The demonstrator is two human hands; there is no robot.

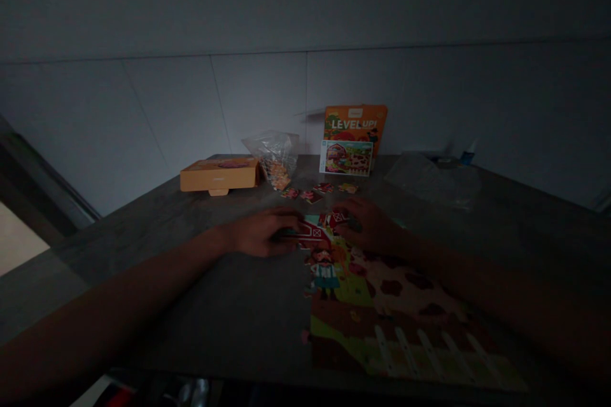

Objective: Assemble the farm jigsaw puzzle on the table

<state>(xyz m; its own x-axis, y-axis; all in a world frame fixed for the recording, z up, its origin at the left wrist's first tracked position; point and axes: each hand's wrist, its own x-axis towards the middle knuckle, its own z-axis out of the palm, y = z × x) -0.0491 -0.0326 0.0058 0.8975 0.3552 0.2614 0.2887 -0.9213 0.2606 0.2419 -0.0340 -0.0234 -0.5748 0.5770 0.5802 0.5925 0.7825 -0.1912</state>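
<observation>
A partly joined farm puzzle [405,305] lies on the grey table, with a farmer figure, a spotted cow and a white fence on it. At its upper left edge my left hand [267,232] has its fingers bent around a red barn piece [312,233]. My right hand [365,222] is at the top of the puzzle, its curled fingers on another red barn piece [338,219]. Both hands' fingertips are partly in shadow. Loose pieces [311,196] lie beyond the hands.
An orange box [219,175] stands at the back left beside a clear bag of pieces [277,172]. An upright orange "LEVEL UP!" box [382,116] has a farm picture card [346,159] before it. Crumpled clear plastic [434,181] and a small blue-capped bottle [468,156] are at right.
</observation>
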